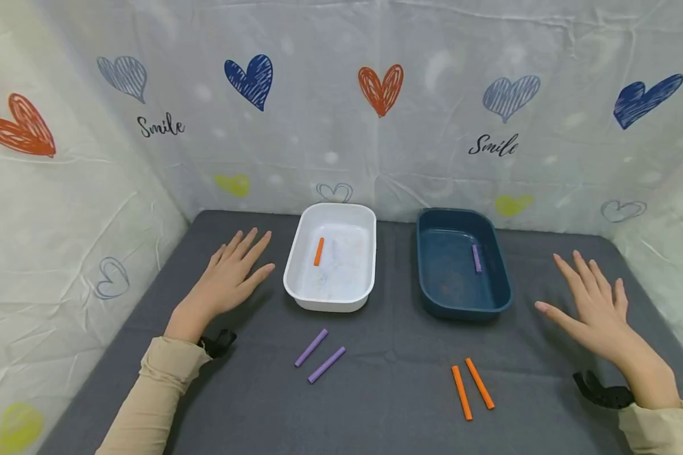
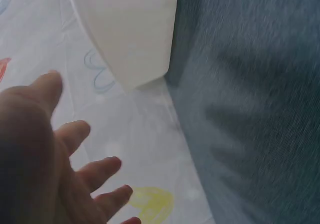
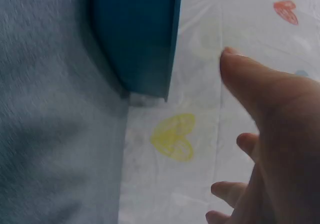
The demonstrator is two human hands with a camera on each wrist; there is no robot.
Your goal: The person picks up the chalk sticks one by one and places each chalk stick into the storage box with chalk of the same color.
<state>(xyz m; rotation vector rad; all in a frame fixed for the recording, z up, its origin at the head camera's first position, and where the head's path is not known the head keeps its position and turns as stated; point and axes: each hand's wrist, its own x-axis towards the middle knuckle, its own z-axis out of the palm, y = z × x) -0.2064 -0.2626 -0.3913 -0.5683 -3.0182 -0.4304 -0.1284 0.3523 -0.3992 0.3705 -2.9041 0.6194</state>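
Note:
My left hand (image 1: pixel 227 278), fingers spread and holding nothing, hovers left of a white tray (image 1: pixel 332 306). Inside that tray lies one short orange stick (image 1: pixel 319 251). To the right stands a dark blue tray (image 1: pixel 444 287) with one purple stick (image 1: pixel 476 259) in it. Beyond its right side is my right hand (image 1: pixel 594 313), also spread and holding nothing. Two purple sticks (image 1: pixel 327 365) lie side by side on the cloth before the white tray. Two orange sticks (image 1: pixel 462 393) lie before the blue one. Both wrist views show straight fingers beside a tray wall.
A dark grey cloth (image 1: pixel 387 392) covers the table. White curtains (image 1: pixel 421 164) printed with hearts rise behind the trays and along both sides. A black strap (image 1: pixel 219 343) is on the left wrist, and another black strap (image 1: pixel 603 392) is on the right.

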